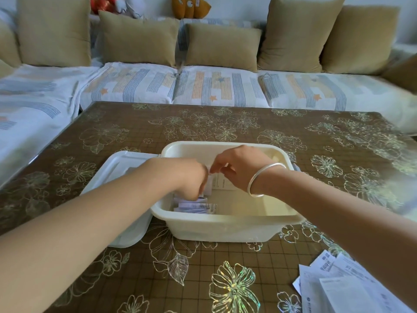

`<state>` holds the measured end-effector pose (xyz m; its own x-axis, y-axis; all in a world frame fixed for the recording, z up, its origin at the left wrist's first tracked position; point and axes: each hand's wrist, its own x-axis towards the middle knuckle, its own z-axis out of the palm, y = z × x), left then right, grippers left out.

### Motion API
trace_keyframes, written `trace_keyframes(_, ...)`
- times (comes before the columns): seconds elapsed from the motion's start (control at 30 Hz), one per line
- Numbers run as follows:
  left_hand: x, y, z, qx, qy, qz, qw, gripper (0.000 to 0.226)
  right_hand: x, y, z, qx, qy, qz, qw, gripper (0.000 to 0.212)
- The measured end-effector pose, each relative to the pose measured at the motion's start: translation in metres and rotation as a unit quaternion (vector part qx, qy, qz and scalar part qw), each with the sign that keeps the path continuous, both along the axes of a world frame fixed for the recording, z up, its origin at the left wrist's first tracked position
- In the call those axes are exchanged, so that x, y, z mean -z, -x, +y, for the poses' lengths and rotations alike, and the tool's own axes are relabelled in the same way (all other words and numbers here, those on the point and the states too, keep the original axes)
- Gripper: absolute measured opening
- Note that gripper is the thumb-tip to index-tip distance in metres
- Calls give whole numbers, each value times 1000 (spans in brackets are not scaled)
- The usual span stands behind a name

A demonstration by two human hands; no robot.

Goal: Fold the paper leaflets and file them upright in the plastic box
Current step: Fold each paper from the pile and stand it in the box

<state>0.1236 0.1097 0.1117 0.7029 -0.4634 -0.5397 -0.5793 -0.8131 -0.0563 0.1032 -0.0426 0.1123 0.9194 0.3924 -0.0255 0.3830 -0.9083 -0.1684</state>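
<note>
A cream plastic box (225, 219) stands in the middle of the table. Both my hands reach down into it. My right hand (239, 168), with a silver bangle on the wrist, pinches the top edge of a folded white leaflet (222, 181) that stands upright inside. My left hand (191, 177) curls its fingers down onto a row of folded leaflets (195, 206) packed along the box's left side; its fingertips are hidden behind the hand. Loose unfolded leaflets (338, 288) lie on the table at the lower right.
The box's translucent lid (121, 168) lies flat on the table, touching the box's left side, under my left forearm. The table has a brown floral cover (225, 279). A sofa with tan cushions (140, 39) runs behind and to the left of the table.
</note>
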Motion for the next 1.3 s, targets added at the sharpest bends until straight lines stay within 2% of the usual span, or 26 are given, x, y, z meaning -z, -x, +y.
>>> trace_keyframes(0.1, 4, 2, -2, -1, -21, -4, 1000, 26, -5, 10, -6, 17, -62, -17, 998, 30)
trace_keyframes(0.2, -9, 6, -1, -27, 28, -54, 998, 40, -15, 29, -18, 45, -146, -74, 986, 30)
trace_keyframes(0.27, -22, 14, -2, -19, 65, -105, 992, 39, -21, 48, -31, 51, -213, -122, 968, 31)
trace_keyframes(0.37, -41, 41, -14, -8, 176, -160, 971, 29, -24, 86, -58, 88, -315, -174, 929, 28)
trace_keyframes(0.5, -45, 98, -49, 20, 383, -192, 903, 23, -6, 149, -109, 188, -360, -227, 885, 24)
trace_keyframes(0.57, -35, 127, -71, 50, 447, -195, 872, 20, 16, 175, -136, 251, -340, -211, 881, 24)
trace_keyframes(0.63, -18, 152, -89, 70, 478, -177, 857, 19, 40, 194, -160, 291, -271, -186, 899, 19)
trace_keyframes(0.73, 20, 187, -110, 72, 467, -123, 873, 12, 59, 221, -183, 300, -189, -166, 920, 19)
trace_keyframes(0.83, 59, 212, -123, 74, 437, -96, 891, 32, 64, 245, -186, 289, -155, -153, 932, 21)
trace_keyframes(0.97, 93, 220, -128, 78, 415, -112, 899, 55, 75, 265, -166, 276, -145, -78, 947, 13)
trace_keyframes(1.13, 113, 221, -125, 109, 388, -132, 906, 69, 83, 268, -145, 280, -28, 7, 959, 50)
trace_keyframes(1.2, 113, 223, -122, 117, 379, -140, 907, 76, 83, 272, -140, 260, 19, 19, 965, 59)
trace_keyframes(1.3, 111, 227, -113, 125, 389, -193, 892, 64, 85, 280, -138, 239, 35, 4, 970, 63)
